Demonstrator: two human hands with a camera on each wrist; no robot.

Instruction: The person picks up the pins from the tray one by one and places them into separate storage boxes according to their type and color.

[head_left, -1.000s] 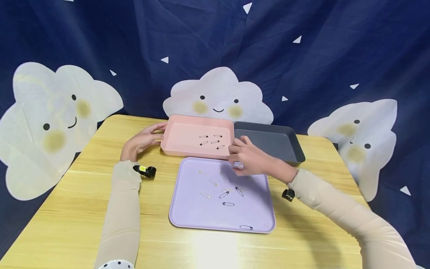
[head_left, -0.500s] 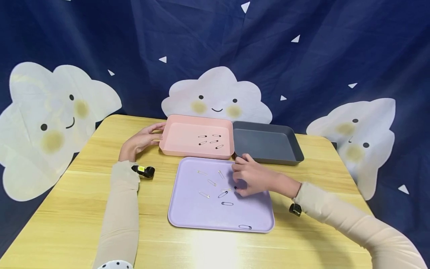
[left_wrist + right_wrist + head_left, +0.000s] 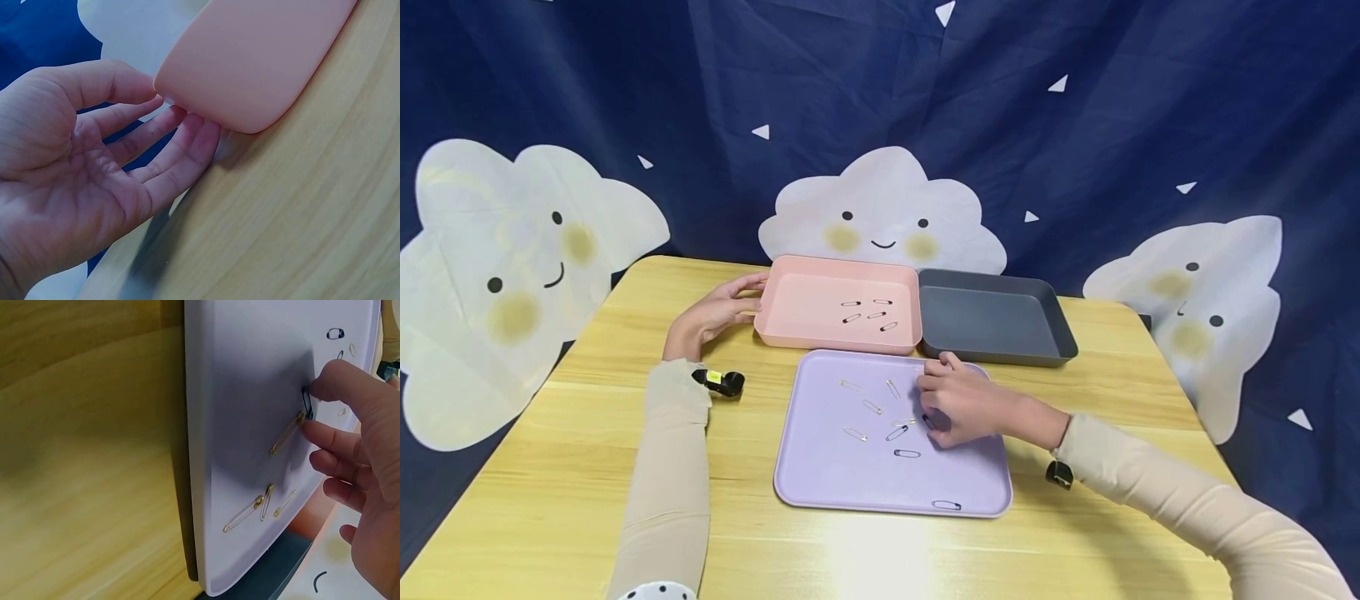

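My left hand point(image 3: 717, 314) is at the left end of the pink tray point(image 3: 244, 69), its thumb at the rim corner and its fingertips against the end wall. Over the lilac tray point(image 3: 842, 487), my right hand point(image 3: 958, 402) has its thumb and index finger at the two ends of a black safety pin point(image 3: 306, 402), pinching it at the tray surface. A gold safety pin point(image 3: 287, 434) lies right by the index fingertip. More gold pins point(image 3: 872, 407) and black pins point(image 3: 907, 454) are scattered on the lilac tray. Several black-ended pins point(image 3: 852, 318) lie inside the pink tray.
A dark grey tray point(image 3: 1000, 321) stands against the pink tray's right side, behind the lilac tray. One black pin point(image 3: 946, 505) lies by the lilac tray's front rim. All trays are on a wooden table point(image 3: 760, 550), before a blue cloud-patterned curtain point(image 3: 715, 108).
My right hand has moved down and slightly right from the lilac tray's back edge to the black safety pin. The left hand has stayed at the pink tray.
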